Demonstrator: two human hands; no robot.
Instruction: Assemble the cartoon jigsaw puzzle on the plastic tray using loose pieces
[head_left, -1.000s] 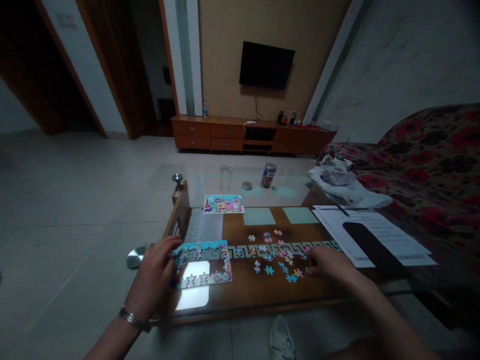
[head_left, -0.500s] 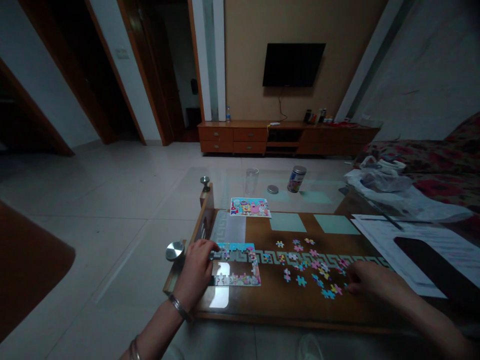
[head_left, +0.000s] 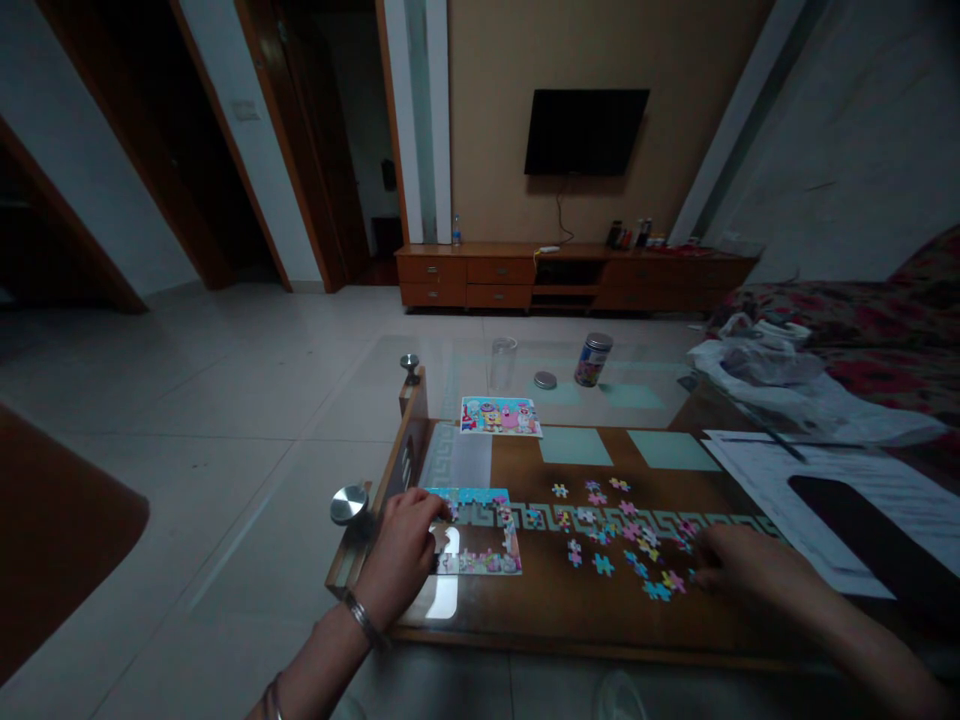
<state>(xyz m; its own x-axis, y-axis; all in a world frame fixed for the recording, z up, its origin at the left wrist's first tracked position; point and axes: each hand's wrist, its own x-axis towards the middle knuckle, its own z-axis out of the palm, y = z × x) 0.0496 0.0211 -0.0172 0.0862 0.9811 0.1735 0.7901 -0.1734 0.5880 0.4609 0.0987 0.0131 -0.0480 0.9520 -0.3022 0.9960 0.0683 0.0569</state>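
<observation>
Your left hand (head_left: pixel 401 542) has shifted slightly rightward since half a second ago, its fingertips now further over the border of joined puzzle pieces (head_left: pixel 484 562); your right hand (head_left: pixel 726 558) rests about where it was. That border lies flat at the left end of the surface (head_left: pixel 570 622), its middle unfilled, and the loose pieces (head_left: pixel 631 530) spread between it and your right hand.

Your left grip is half curled over the border's upper left part; whether it pinches a piece, you can't show from this angle. Your right grip is folded in at the edge of the loose pieces, and what it has hold of, if anything, is hidden too.

Watch the left wrist and palm: weight or drag there could pop the narrow border apart or skew it, since nothing inside braces it. Sweeping the right hand sideways could push pieces under the papers (head_left: pixel 750 470) just beyond it. Dim light also makes similar colours easy to confuse.
</observation>
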